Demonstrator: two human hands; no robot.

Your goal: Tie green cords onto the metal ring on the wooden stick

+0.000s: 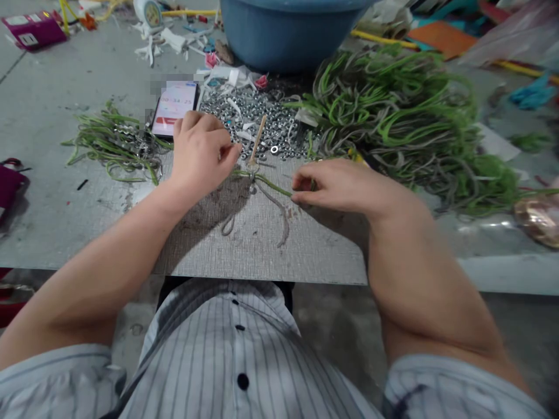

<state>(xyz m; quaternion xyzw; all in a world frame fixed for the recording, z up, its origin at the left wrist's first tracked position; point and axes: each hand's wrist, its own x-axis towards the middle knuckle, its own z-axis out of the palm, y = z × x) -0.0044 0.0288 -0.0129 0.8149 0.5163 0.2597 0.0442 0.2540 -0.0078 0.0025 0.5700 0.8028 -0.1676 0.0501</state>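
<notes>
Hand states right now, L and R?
Left hand: curled by the green cord; whether it grips it can't be told.
Right hand: closed, pinching the green cord.

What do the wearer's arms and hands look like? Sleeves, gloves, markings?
Left hand and right hand: ungloved, no rings or watch visible. Left forearm and right forearm bare, no cables visible. Left sleeve and right sleeve: pale grey-blue with darker stripes, ending near the elbows.
</notes>
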